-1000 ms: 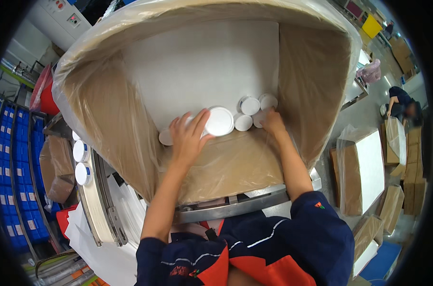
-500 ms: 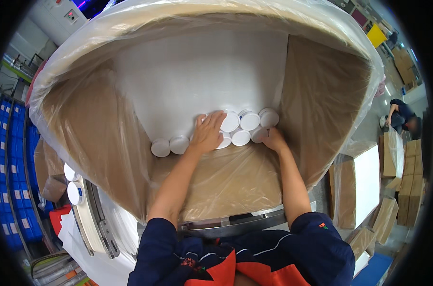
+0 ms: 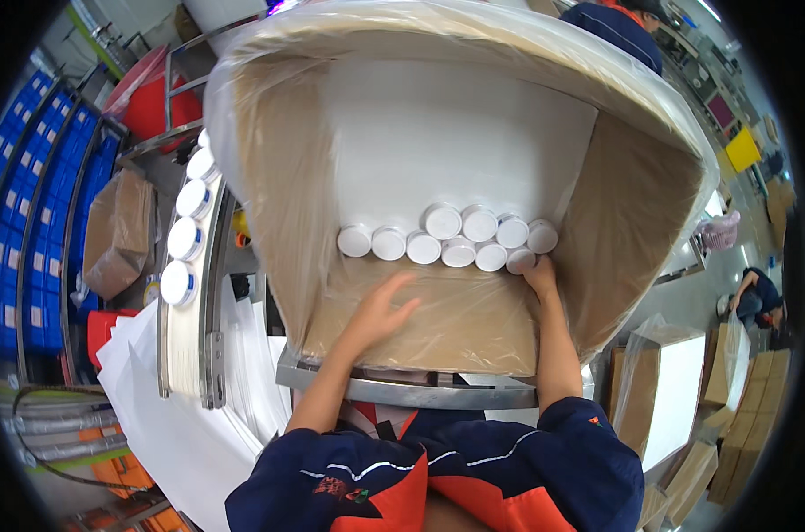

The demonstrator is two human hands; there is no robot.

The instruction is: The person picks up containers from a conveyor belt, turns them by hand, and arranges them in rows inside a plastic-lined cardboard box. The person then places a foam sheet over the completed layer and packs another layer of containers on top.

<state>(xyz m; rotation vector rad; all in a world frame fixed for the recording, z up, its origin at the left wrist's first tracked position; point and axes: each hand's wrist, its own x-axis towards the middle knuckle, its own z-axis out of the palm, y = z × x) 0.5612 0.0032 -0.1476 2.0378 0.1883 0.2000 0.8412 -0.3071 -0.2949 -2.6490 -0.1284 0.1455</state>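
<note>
White round lids (image 3: 447, 238) lie in a row running left to right along the far floor of the plastic-lined carton (image 3: 287, 177). Right hand (image 3: 539, 273) touches the row's right end, grip hidden. Left hand (image 3: 380, 310) hovers nearer, open, empty.

Blue crates (image 3: 16, 204) stacked at my left, red bin (image 3: 154, 93) beyond, flattened cardboard (image 3: 730, 434) on my right — grey floor (image 3: 699, 297), a co-worker (image 3: 757, 293) crouching.
</note>
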